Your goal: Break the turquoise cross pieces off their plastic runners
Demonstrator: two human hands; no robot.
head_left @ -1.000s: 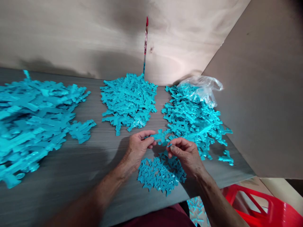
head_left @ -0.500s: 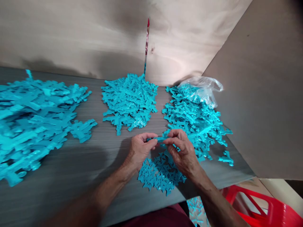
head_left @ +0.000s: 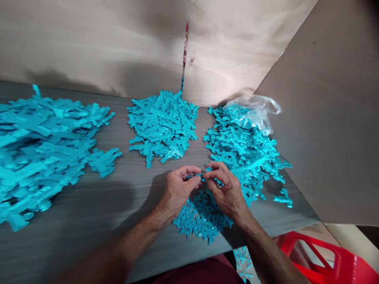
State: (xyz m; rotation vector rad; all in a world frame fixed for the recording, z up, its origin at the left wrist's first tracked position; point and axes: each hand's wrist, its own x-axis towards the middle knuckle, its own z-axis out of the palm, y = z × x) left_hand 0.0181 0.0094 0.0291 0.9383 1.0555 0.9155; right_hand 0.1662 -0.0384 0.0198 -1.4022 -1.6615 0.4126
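In the head view my left hand [head_left: 179, 191] and my right hand [head_left: 227, 191] meet over the front part of the table. Both pinch a small turquoise plastic piece [head_left: 199, 176] between thumb and fingers; most of it is hidden by the fingertips. Just below the hands lies a heap of small, pointed turquoise pieces [head_left: 198, 221]. Beside my right hand is a pile of larger turquoise plastic parts [head_left: 251, 157], their outline somewhat like toy guns.
More turquoise parts are heaped at centre [head_left: 162, 126] and left [head_left: 44, 146] on the grey wood-grain table [head_left: 97, 236]. A clear plastic bag [head_left: 257, 112] rests on the right pile. Wooden panels [head_left: 118, 43] close off the back and right. A red plastic stool [head_left: 322, 256] stands lower right.
My hands have drawn slightly closer together, and less of the turquoise piece shows between my fingers. The piles look unchanged.
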